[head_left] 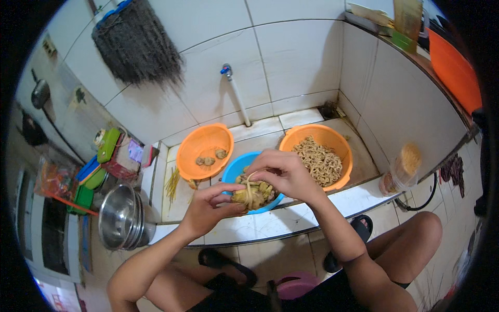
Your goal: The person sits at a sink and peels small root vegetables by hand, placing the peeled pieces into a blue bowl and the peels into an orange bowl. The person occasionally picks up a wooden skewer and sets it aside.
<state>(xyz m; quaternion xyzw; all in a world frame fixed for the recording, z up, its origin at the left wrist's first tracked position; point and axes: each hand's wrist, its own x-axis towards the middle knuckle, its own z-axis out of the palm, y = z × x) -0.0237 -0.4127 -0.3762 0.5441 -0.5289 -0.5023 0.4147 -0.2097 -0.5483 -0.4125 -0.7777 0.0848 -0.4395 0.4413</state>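
My left hand (pixel 212 206) holds a yellowish-green bundle (pixel 249 199) tied round with a pale strand, above a blue basin (pixel 261 210). The fingers of my right hand (pixel 278 167) pinch the pale strand (pixel 250 179) at the bundle's top. More greenish pieces lie in the basin, partly hidden by my hands. At the left stands an orange colander (pixel 183 156) with several small brownish bundles (pixel 209 160) in it. On the right, another orange colander (pixel 347 171) holds a heap of pale, curly, intestine-like pieces (pixel 319 160).
A water tap (pixel 226 70) with a white pipe (pixel 239 99) is on the tiled wall. Thin yellow-green strands (pixel 172 185) lie left of the colander. Stacked steel bowls (pixel 119 218) stand at the left. A plastic container (pixel 393 181) sits on the right ledge. A pink basin (pixel 298 286) is below.
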